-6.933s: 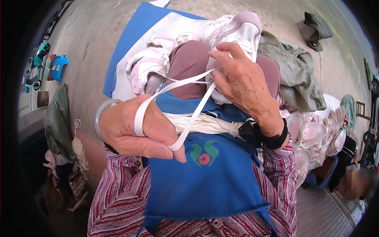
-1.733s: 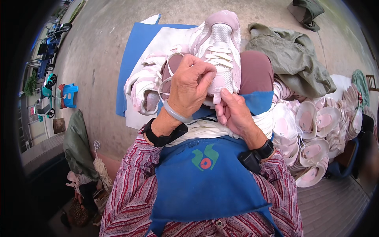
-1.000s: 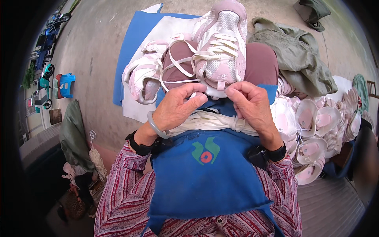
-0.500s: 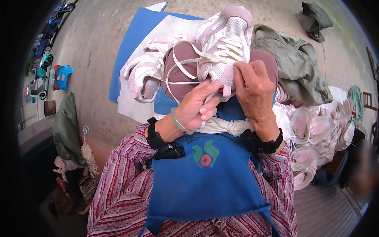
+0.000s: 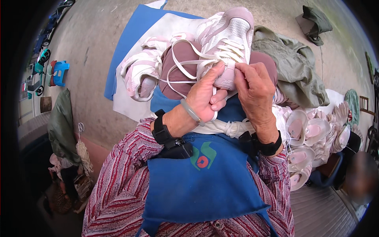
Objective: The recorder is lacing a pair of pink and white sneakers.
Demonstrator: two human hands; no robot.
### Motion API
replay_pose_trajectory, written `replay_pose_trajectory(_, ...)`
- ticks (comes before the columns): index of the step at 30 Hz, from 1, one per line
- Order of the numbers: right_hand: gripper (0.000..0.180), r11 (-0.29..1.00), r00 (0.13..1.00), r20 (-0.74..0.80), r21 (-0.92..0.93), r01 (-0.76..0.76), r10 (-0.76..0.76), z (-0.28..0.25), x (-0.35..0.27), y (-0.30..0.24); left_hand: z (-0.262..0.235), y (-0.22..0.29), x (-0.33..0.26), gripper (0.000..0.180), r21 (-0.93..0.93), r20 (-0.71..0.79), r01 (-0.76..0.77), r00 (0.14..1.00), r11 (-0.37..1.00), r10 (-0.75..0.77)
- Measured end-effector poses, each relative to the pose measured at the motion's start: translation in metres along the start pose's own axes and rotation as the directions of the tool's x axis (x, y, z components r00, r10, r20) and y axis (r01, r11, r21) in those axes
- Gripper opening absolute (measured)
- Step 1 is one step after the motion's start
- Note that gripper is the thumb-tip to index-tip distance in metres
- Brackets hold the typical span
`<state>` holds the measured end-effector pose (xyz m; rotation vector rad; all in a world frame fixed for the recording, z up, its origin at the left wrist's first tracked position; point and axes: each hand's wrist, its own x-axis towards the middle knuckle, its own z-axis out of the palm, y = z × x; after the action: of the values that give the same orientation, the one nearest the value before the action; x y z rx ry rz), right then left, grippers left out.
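A white and pink sneaker point(image 5: 233, 33) lies over my lap with its toe pointing away, partly laced with white laces. My left hand point(image 5: 203, 94) is closed around a white shoelace point(image 5: 215, 115), its thumb pressed against the sneaker near the tongue point(image 5: 225, 79). My right hand point(image 5: 256, 87) pinches at the right side of the upper eyelets; what its fingertips hold is hidden. Loops of shoelace point(image 5: 177, 65) hang to the left across my knee. A second white and pink sneaker point(image 5: 142, 75) lies left of it. White laces point(image 5: 229, 127) are bundled at my waist.
A blue and white sheet point(image 5: 126, 51) lies beneath the sneakers. To the right are grey-green cloth point(image 5: 296, 65) and many stacked pink and white shoe parts point(image 5: 304, 130). A blue stool point(image 5: 60, 73) and a green cover point(image 5: 63, 126) stand left. A dark covered object point(image 5: 314, 25) sits far right.
My left hand has moved up and right, its thumb now against the tongue area. The sneaker's tongue has shifted slightly. My right hand keeps its pinch in nearly the same spot.
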<state>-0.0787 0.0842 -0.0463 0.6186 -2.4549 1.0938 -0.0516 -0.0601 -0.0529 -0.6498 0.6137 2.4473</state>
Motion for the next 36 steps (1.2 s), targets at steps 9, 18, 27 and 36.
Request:
replay_pose_trajectory(9, 0.013, 1.000, 1.000, 0.003, 0.002, 0.000, 0.000, -0.002, 0.000, 0.005, -0.003, -0.001, 0.000, 0.024, -0.004, 0.000, 0.021, 1.000, 1.000, -0.021)
replay_pose_trajectory(18, 0.013, 1.000, 1.000, 0.000, 0.007, -0.026, 0.026, -0.001, -0.002, -0.002, -0.007, -0.001, 0.004, 0.024, -0.046, 0.063, 0.025, 0.998, 0.999, -0.022)
replay_pose_trajectory(27, 0.010, 0.975, 0.982, -0.053, 0.140, -0.171, 0.180, -0.032, 0.005, 0.003, -0.004, 0.001, -0.010, 0.024, 0.021, 0.052, 0.002, 0.999, 1.000, -0.003)
replay_pose_trajectory(36, 0.012, 0.192, 0.783, 0.087, 0.948, -0.256, 0.616, -0.030, 0.024, -0.008, -0.010, 0.006, -0.024, 0.024, 0.282, -0.037, 0.087, 0.996, 0.955, -0.080)
